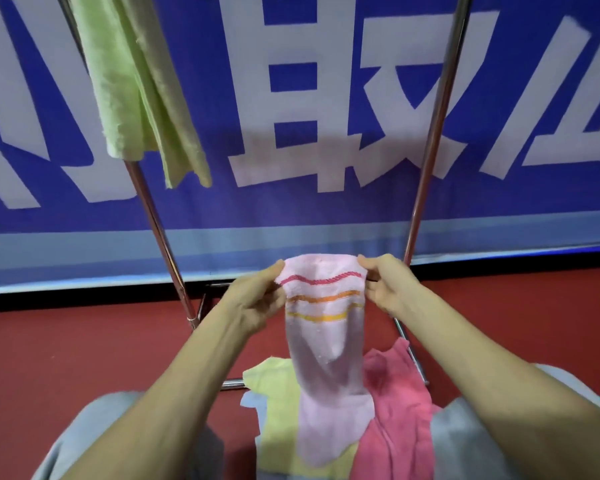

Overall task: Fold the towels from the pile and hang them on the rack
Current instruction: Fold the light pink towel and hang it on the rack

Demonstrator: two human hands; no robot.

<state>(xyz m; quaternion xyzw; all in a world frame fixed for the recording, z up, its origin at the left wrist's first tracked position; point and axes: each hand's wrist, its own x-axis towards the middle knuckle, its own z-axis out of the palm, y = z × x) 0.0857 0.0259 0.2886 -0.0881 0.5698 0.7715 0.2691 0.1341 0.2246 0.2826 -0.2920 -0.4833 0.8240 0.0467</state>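
Progress looks early: one green towel [136, 88] already hangs by the left pole of the rack [430, 150], draped from a bar that lies out of view above. Whether more towels hang higher up or to the side cannot be told.

The striped towel [326, 341], pale pink with three coloured bands near its top, is the one being worked on. The left hand [253, 303] pinches its upper left corner and the right hand [388, 289] pinches the upper right, so both are closed on the cloth, holding its top edge stretched between them in front of the rack's lower frame. The towel hangs down long and narrow, and its lower end rests on the pile. It does not look folded across yet, so my guess is that the fold and the hanging are both still to do for this one.

Below it, the pile holds at least a yellow towel [278, 403], a coral towel [395, 420] and a sliver of a blue towel [253, 403], crumpled on the floor [84, 348] between the person's knees. So most of the job seems to remain.
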